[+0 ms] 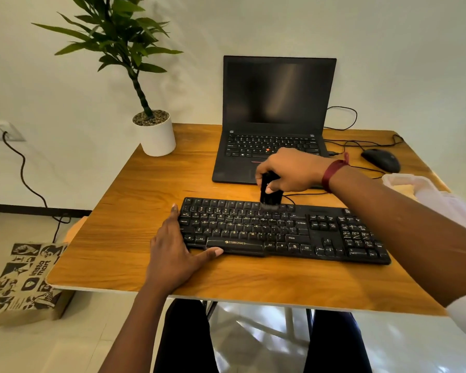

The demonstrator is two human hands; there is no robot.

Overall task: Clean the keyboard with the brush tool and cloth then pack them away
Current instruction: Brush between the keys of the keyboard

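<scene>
A black keyboard (285, 232) lies across the wooden table (135, 200) in front of me. My right hand (291, 170) grips a black brush tool (270, 196) upright, its bristles down on the keyboard's top key row. My left hand (172, 251) rests flat at the keyboard's left end, fingers straight along its side and thumb against its front edge. A pale cloth or bag (404, 184) shows at the table's right edge, partly hidden by my right forearm.
An open black laptop (275, 117) stands behind the keyboard. A black mouse (381, 160) and cables lie at the back right. A white potted plant (156, 135) sits at the back left corner. A printed paper bag (24, 278) stands on the floor to the left.
</scene>
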